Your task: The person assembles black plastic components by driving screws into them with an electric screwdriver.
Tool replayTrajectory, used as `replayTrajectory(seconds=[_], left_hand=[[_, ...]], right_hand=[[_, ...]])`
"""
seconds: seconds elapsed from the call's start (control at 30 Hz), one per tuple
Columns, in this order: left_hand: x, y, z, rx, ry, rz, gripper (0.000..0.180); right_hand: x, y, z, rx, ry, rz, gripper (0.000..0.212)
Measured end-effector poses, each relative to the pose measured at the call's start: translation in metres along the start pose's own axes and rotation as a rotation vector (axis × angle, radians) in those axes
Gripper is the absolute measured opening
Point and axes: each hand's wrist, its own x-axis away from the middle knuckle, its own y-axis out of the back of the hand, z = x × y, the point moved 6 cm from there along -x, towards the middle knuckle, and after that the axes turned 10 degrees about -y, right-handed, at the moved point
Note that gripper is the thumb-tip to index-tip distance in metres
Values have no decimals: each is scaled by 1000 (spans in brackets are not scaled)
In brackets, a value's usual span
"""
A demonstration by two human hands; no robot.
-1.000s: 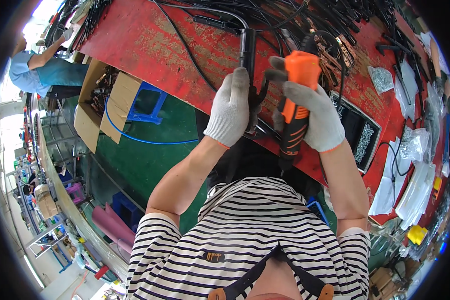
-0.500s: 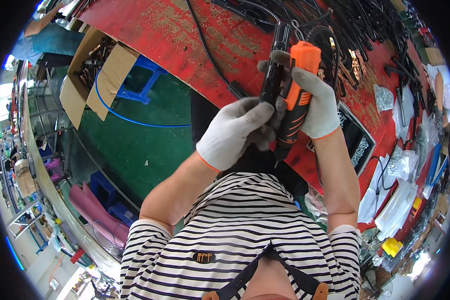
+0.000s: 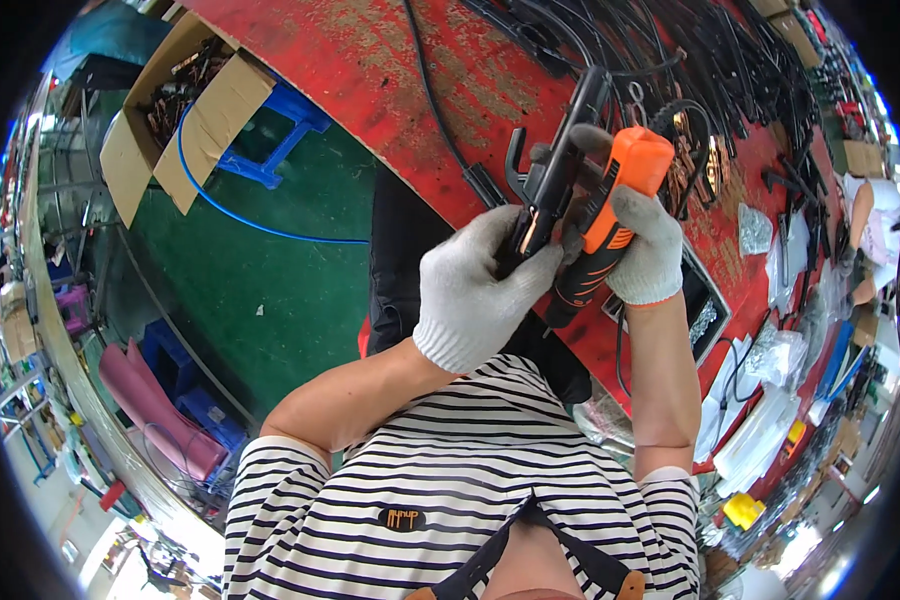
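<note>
Near edge, 6 o'clock: striped shirt (image 3: 450,480), both bare forearms rising from it toward frame centre.

Left hand (image 3: 470,295), white knit glove, closed around the lower end of a black clamp-type tool (image 3: 555,175). Thumb lies across its body, and a copper-coloured part shows just at the fingertips.

Right hand (image 3: 642,250), also gloved, wrapped on the orange-and-black handle (image 3: 610,215). The orange cap pokes out above the fingers toward 1 o'clock; the black grip end sticks out below the palm toward 7 o'clock.

Hands close together, nearly touching, each clamped on its own piece. Both pieces sit side by side with long axes roughly parallel, running 7 to 1 o'clock, tilted away from the body. The black tool lies on the left-hand side of the orange handle. Contact between the two pieces can't be told; the fingers hide the joint.

The black tool is nearer the left hand, the orange handle nearer the right. Both are held up over the bench edge, not resting on it.

Beyond, 12 to 3 o'clock: red workbench (image 3: 370,70) with a pile of black cables (image 3: 690,50) and clear plastic bags (image 3: 785,350).

Far, 10 o'clock: open cardboard box (image 3: 185,110) on the green floor (image 3: 270,290), with a blue hose (image 3: 240,215) curving beside it.
</note>
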Motion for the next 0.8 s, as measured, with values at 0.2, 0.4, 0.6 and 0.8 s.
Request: replayTrajectory(seconds=[0.2,0.4,0.6,0.8], left_hand=[[-1,9,-18,-436,-271,31,30],[6,15,-5,-451,-173,102,48],[9,17,-7,-377,-184,117,43],[4,10,10,314,331,191,37]], right_hand=[[-32,12,32,132,7,-170,66],[-41,5,34,291,61,-161,67],[-33,-20,39,291,86,-223,61],[-27,-12,43,320,62,-240,56]])
